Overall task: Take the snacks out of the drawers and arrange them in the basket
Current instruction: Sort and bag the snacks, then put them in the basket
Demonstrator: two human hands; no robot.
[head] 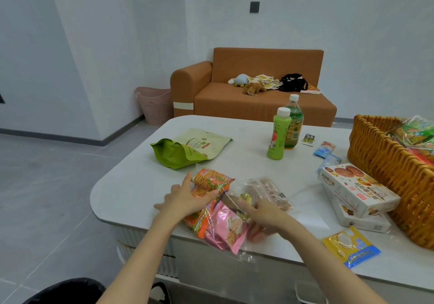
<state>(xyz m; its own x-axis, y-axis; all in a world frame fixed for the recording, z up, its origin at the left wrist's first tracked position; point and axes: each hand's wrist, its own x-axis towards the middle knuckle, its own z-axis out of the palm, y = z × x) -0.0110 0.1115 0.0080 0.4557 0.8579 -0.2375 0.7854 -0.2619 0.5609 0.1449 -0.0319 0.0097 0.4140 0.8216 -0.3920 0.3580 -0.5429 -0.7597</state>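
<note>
A pile of snack packets lies at the table's near edge: orange packets (209, 179), a pink packet (227, 228) and a clear wrapped pack (270, 190). My left hand (187, 198) presses on the orange packets, thumb and fingers around them. My right hand (263, 219) grips the clear wrapping by the pink packet. The woven basket (385, 163) stands at the right with several packets inside. No drawer is in view.
A green bag (187, 148), two green bottles (278, 134), small blue sachets (325, 150), two white biscuit boxes (352, 188) and a yellow-blue packet (350, 247) lie on the white table (131, 181). An orange sofa (253, 87) and pink bin (156, 105) stand beyond.
</note>
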